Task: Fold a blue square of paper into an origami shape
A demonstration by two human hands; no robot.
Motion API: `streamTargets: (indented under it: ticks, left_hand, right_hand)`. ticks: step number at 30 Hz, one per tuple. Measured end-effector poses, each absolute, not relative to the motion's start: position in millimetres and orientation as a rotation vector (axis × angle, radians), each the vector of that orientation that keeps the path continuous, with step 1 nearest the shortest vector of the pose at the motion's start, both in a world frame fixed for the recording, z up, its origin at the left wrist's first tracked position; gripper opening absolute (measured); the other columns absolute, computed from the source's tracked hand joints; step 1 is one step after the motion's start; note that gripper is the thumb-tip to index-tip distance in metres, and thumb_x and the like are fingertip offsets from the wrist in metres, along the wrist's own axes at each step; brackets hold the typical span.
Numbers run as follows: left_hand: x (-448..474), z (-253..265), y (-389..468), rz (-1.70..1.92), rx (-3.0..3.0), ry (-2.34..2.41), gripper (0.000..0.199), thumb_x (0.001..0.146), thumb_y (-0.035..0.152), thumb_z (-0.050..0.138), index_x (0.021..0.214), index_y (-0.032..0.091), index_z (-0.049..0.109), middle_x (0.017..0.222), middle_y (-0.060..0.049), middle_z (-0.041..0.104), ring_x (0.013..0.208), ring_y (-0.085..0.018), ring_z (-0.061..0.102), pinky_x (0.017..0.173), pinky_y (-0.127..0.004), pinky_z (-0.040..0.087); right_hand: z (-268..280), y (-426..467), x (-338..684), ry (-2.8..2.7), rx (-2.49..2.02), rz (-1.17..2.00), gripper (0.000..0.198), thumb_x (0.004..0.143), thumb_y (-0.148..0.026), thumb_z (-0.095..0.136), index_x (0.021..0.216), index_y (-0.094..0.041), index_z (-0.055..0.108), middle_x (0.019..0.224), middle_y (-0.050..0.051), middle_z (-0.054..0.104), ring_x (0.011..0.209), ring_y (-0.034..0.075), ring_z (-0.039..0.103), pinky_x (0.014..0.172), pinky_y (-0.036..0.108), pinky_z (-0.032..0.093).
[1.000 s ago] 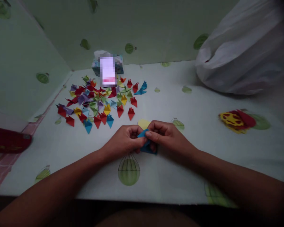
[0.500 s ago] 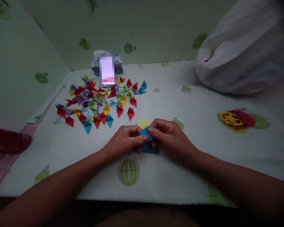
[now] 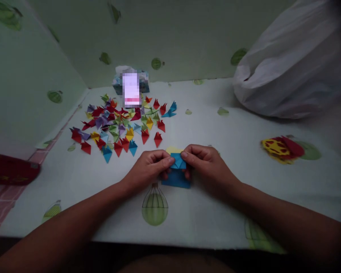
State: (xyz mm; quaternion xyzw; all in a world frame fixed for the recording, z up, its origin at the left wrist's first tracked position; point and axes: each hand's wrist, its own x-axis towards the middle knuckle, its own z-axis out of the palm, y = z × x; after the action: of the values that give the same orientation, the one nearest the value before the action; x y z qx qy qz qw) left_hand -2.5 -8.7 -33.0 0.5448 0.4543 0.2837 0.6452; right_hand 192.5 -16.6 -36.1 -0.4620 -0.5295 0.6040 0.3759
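Note:
Between my two hands is a small blue folded paper (image 3: 178, 161) with crease lines across its face. My left hand (image 3: 155, 163) pinches its left edge between thumb and fingers. On the other side, my right hand (image 3: 201, 159) pinches the upper right corner. Directly below it, a flat blue paper sheet (image 3: 176, 179) lies on the table, partly covered by my fingers. Just behind the folded piece, a bit of yellow paper (image 3: 174, 150) shows. Many folded paper figures (image 3: 124, 144) in red, blue, yellow, green and purple are spread out at the left rear.
A tissue box (image 3: 118, 84) with a blurred lit phone (image 3: 131, 89) leaning on it stands behind the figures. A white plastic bag (image 3: 281, 83) fills the right rear. Red and yellow cut-outs (image 3: 282, 148) lie at right. A red object (image 3: 13, 168) sits at the left edge.
The folded blue paper has turned from a tilted position to a squarer one, showing its creased face. More of the blue sheet underneath shows. The whole view has shifted slightly.

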Motion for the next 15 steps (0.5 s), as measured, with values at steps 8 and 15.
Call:
streamTargets:
  ticks: [8,15]
  left_hand:
    - [0.7,-35.3,-13.6,0.767,1.271,0.999,0.031,0.089,0.039,0.063,0.069,0.017,0.056,0.057,0.004,0.055,0.050,-0.007,0.047,0.052,-0.021,0.038]
    - [3.6,-35.7,-13.9,0.721,1.139,0.944,0.029,0.080,0.040,0.075,0.074,0.016,0.059,0.064,0.002,0.062,0.052,-0.008,0.053,0.053,-0.021,0.042]
  right_hand:
    - [-35.5,-19.6,190.1,-1.401,-1.170,1.496,0.032,0.089,-0.043,0.064,0.068,-0.020,0.057,0.051,-0.003,0.059,0.046,0.011,0.052,0.050,0.025,0.043]
    - [-37.3,-23.4,189.1,-1.459,-1.175,1.371,0.034,0.093,-0.044,0.060,0.070,-0.019,0.059,0.055,-0.002,0.059,0.050,0.012,0.052,0.050,0.026,0.042]
